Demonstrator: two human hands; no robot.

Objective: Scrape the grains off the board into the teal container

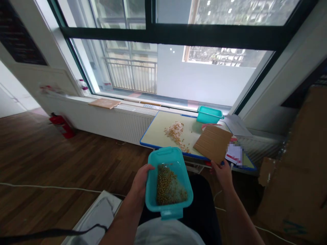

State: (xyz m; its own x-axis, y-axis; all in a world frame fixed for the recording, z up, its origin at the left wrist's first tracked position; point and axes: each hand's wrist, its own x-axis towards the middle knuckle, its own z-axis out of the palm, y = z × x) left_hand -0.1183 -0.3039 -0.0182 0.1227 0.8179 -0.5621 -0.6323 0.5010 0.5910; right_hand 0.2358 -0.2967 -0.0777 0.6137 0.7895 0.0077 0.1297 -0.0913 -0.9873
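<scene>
The teal container [169, 154] is gripped at its left side by the left hand [140, 178], with the thumb laid over the rim and the other fingers hidden beneath or behind the wall. Because the weight is carried from one side only, the container is best kept level, with the grip held firm and the palm set close under the wall; any sharp twist of the wrist could spill the beans [166, 185], which are heaped toward the left wall. The near corner of the cardboard [214, 143] is met by the fingers of the right hand [222, 173]; whether it is truly pinched there cannot be told. The sheet is best handled low and slowly, so that loose grains are not flicked off the table.

The left forearm is bent and drawn in, so the container is held over the lap, before the table [150, 132]. The right forearm is extended forward, with the hand angled inward at the table's near edge.

Farther out, a loose pile of pale and tan pieces [175, 130] is spread on the tabletop, left of the cardboard, and is trailed toward the near edge. Behind the cardboard, a second teal tub [209, 115] is set by the window.
</scene>
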